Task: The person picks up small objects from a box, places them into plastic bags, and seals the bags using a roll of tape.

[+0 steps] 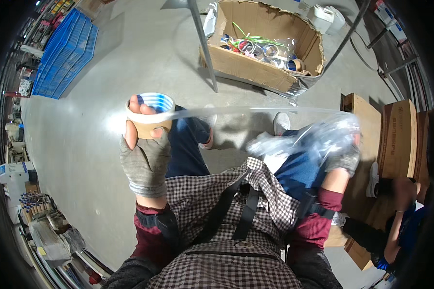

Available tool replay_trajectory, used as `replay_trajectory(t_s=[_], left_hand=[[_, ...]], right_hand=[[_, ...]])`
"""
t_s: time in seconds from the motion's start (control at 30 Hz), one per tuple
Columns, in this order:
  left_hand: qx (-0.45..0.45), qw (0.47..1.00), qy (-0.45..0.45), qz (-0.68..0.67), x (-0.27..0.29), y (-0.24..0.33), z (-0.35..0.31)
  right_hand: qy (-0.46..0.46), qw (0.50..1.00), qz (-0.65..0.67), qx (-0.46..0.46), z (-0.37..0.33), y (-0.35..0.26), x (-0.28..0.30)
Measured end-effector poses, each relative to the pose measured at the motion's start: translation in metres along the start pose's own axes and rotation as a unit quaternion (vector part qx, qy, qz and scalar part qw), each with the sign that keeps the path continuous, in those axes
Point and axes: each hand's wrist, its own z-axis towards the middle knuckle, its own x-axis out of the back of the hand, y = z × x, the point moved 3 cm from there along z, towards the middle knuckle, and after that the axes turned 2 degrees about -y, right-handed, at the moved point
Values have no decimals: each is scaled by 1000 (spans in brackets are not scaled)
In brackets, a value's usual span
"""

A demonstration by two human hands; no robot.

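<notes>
The left hand (144, 151), in a fingerless grey glove, is closed around a roll of clear tape (150, 114) left of frame centre, fingers wrapped over its cardboard core. A strip of tape (255, 111) runs rightward from the roll to the right hand (343, 156), blurred under crinkled clear plastic (318, 137); its grip cannot be determined. An open cardboard box (263, 43) stands at upper centre.

I stand on a smooth grey concrete floor (106, 96) that catches a bright glare. Beyond my feet sits an open cardboard box (255, 67); well left of it, blue plastic crates (65, 53) lie stacked.
</notes>
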Motion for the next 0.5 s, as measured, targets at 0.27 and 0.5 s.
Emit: replay_trajectory(t_s=[0.27, 0.5], left_hand=[[178, 862, -52, -472, -23, -6, -10], [268, 762, -118, -578, -60, 11, -34]], right_hand=[[-172, 856, -451, 186, -51, 37, -101], [-406, 706, -544, 200, -83, 145, -158]])
